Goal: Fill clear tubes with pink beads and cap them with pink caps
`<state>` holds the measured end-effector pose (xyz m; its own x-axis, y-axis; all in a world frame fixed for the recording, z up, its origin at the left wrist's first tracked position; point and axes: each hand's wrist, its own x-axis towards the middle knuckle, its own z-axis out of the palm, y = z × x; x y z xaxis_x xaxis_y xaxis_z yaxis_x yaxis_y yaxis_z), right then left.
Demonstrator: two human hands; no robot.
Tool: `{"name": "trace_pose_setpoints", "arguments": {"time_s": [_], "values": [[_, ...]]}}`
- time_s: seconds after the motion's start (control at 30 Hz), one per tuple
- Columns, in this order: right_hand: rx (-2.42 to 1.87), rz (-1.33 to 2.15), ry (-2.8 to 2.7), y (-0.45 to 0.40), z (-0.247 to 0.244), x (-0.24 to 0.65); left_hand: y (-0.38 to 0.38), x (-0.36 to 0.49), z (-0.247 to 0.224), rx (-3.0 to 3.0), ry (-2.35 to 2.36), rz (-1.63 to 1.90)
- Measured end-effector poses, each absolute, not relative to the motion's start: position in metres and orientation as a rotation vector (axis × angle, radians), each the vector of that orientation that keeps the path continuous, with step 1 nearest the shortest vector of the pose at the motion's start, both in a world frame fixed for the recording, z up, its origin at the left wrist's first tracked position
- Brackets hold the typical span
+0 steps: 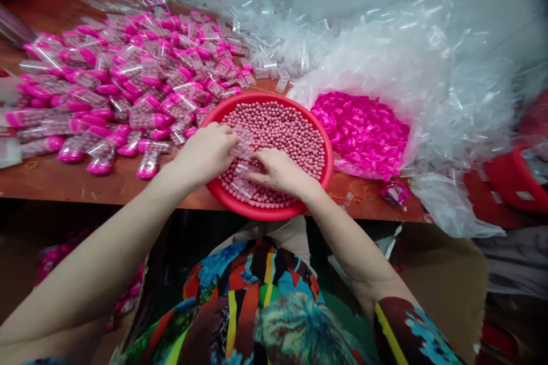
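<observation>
A red basin (pixel 329 154) full of small round pink beads (pixel 291 131) stands at the table's front edge. Both of my hands are over the beads. My left hand (pixel 214 148) is closed at the basin's left side, its fingers on a clear plastic container (pixel 243 141). My right hand (pixel 278 170) comes in from the right, with thumb and fingers closed about another clear container (pixel 243 182) lying low over the beads. The fingertips of my left hand are partly hidden.
Filled clear containers with pink caps (pixel 149 77) are heaped at the left. Loose pink caps (pixel 363 131) fill an open plastic bag (pixel 417 142) on the right. Empty clear containers (pixel 299 40) lie behind, and a red tub (pixel 514 177) stands far right on the wooden table (pixel 188 197).
</observation>
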<state>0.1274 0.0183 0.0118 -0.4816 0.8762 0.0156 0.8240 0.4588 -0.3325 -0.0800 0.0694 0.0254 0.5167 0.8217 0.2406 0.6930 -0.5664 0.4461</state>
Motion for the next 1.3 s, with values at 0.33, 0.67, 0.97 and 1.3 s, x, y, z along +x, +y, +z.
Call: {"name": "trace_pose_setpoints", "arguments": {"time_s": [0.33,0.67,0.97,1.3], "values": [[-1.361,0.73,-1.813,0.02,0.001,0.136,0.056,-0.051,0.019,1.83,1.108,1.004],[-1.195,1.296,-1.158,0.001,0.003,0.145,0.031,-0.003,0.025,1.121,0.977,1.095],[-1.444,0.611,-1.449,-0.037,0.019,0.172,0.063,0.006,0.033,2.521,1.277,0.479],[-2.029,-0.008,-1.271,-0.015,-0.025,0.332,0.064,0.064,0.001,2.921,0.943,0.086]]}}
